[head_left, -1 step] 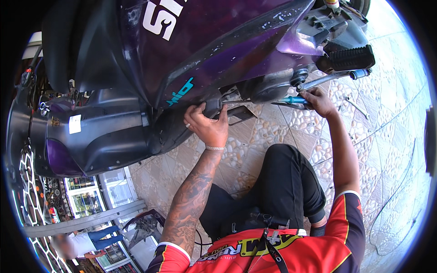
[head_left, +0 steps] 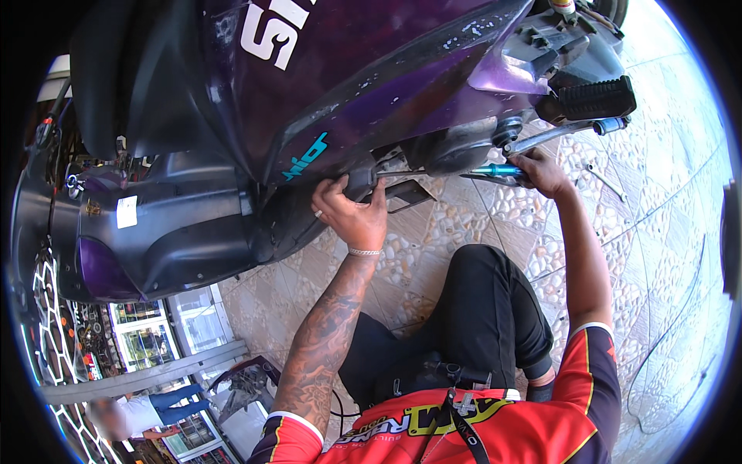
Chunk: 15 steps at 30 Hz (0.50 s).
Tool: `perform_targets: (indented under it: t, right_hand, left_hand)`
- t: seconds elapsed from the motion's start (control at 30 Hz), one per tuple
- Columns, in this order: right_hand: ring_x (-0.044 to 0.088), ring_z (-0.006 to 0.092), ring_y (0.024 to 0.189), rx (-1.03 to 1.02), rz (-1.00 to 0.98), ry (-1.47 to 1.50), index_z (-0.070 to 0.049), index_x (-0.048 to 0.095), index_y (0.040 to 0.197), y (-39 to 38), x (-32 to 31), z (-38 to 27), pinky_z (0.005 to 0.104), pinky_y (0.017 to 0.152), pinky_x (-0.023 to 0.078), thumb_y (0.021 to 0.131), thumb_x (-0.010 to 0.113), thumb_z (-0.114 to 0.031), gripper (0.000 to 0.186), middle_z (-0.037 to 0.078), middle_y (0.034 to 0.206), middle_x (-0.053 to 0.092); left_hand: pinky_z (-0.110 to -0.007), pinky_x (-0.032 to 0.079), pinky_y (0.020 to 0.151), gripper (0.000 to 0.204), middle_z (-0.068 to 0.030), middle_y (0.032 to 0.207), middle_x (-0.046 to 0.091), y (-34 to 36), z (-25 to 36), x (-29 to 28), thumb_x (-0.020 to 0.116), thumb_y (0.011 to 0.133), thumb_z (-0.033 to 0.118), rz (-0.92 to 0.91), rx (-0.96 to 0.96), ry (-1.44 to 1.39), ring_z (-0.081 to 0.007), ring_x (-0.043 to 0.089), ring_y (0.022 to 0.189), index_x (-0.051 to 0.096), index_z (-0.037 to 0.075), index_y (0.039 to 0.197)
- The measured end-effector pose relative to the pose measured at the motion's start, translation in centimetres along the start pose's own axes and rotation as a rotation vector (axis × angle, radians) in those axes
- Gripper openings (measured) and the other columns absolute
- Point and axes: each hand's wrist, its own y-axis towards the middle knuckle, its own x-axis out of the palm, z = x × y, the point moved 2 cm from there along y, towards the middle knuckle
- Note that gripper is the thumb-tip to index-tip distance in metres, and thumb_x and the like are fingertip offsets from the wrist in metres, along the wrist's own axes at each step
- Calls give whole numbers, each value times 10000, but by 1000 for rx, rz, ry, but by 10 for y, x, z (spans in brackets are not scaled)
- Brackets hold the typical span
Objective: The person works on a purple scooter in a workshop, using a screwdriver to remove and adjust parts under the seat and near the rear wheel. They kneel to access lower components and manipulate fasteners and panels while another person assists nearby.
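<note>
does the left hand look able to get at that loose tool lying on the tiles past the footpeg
Probably not as things stand. The left hand grips the lower edge of the purple scooter panel, and the right hand with its blue-handled screwdriver sits between it and the loose tool on the tiled floor.

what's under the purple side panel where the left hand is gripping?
Below the purple side panel the left hand grips a black lower fairing edge. A black bracket and patterned floor tiles show beneath. Whatever sits behind the fairing is covered.

Patterned tiled floor (head_left: 657, 255) bears a purple scooter (head_left: 348, 77).
</note>
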Motion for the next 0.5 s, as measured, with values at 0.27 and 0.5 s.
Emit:
perform_targets:
  t: [0.27, 0.5]
  right_hand:
    - [506, 62, 693, -477, -116, 1, -2, 652, 1205, 6, -5, 5, 229, 621, 415, 885, 787, -353, 494, -2, 909, 627]
    - [462, 62, 628, 10, -60, 36, -25, 697, 1053, 6, -4, -1, 234, 553, 358, 966, 652, -472, 458, -26, 713, 553]
  left_hand:
    - [-543, 363, 958, 639, -155, 1148, 501, 4, 0, 5, 915, 680, 314, -6, -14, -10, -350, 476, 1125, 515, 71, 1115]
    - [-552, 362, 957, 654, -160, 1165, 495, 3, -1, 5, 921, 672, 299, -6, -21, -27, -354, 476, 1129, 510, 70, 1126]
